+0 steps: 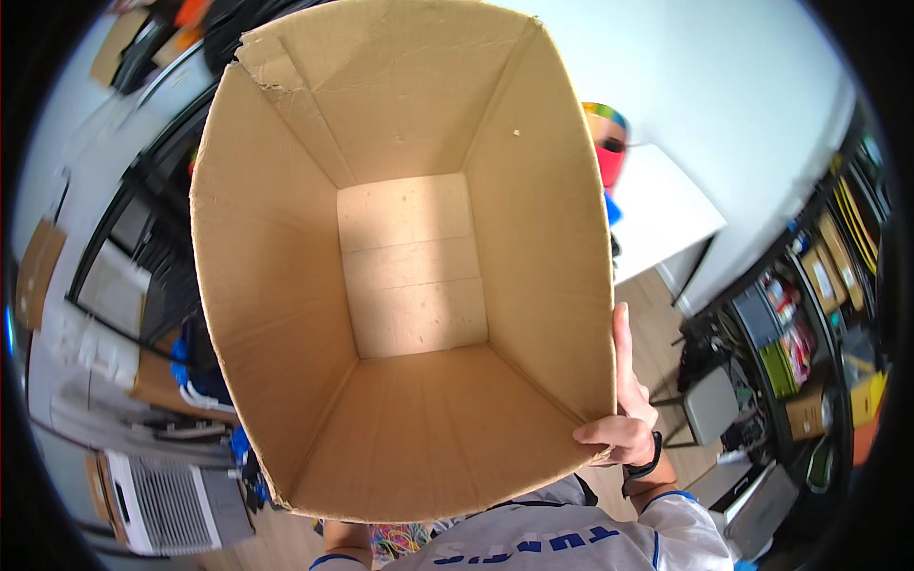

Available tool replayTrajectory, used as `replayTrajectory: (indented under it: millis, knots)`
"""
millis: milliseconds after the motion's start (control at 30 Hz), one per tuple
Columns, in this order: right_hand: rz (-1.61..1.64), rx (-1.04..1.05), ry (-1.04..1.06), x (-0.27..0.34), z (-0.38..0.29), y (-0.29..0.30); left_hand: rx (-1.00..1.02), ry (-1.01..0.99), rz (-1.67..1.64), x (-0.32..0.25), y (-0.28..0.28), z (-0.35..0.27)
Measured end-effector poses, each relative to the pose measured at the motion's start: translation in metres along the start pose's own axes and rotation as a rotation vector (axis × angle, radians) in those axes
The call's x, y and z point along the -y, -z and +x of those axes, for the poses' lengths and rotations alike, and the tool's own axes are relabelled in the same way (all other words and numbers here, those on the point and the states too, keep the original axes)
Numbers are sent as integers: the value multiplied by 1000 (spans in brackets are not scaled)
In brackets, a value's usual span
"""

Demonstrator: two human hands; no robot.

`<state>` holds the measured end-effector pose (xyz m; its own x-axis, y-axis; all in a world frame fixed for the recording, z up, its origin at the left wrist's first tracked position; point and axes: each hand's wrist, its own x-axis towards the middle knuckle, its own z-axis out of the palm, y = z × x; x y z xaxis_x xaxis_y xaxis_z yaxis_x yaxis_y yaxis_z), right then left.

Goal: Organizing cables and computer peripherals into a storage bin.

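Observation:
A tall cardboard box [428,428] fills the middle of the view, its open top towards me. I look straight down its creased walls to a bare bottom with nothing in it. The rim is torn at the upper left corner. My right hand [632,421] grips the lower right corner, with the thumb over the rim and the fingers along the outside wall. Only my left forearm [348,541] shows at the bottom; the hand itself is hidden by the box.
A white table [671,207] stands at the upper right, with colourful things partly behind the box. Loaded shelving [782,335] and a grey chair [710,407] are on the right. At the lower left is a grilled appliance [175,499]. Tangled coloured strands [400,540] show beneath the box.

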<state>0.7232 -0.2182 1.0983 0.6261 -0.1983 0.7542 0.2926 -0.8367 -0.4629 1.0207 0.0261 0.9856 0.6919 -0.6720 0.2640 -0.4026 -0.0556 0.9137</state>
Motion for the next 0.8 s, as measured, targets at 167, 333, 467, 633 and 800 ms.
replayTrajectory:
  millis: [167,333,467,633,800]
  knots:
    - [-88,-102,-176,7,-64,106,290,-84,-14,-31,-134,26]
    - [-37,-331,-475,19,-128,175,541,-227,-11,-70,-257,48]
    - [-327,-533,-389,-1,-165,212,758,-493,84,-83,-356,61]
    - [-506,-542,-507,-35,-200,253,787,-503,-8,-128,-472,74]
    - [-638,-484,-616,-106,-218,296,797,-336,-178,-140,-554,104]
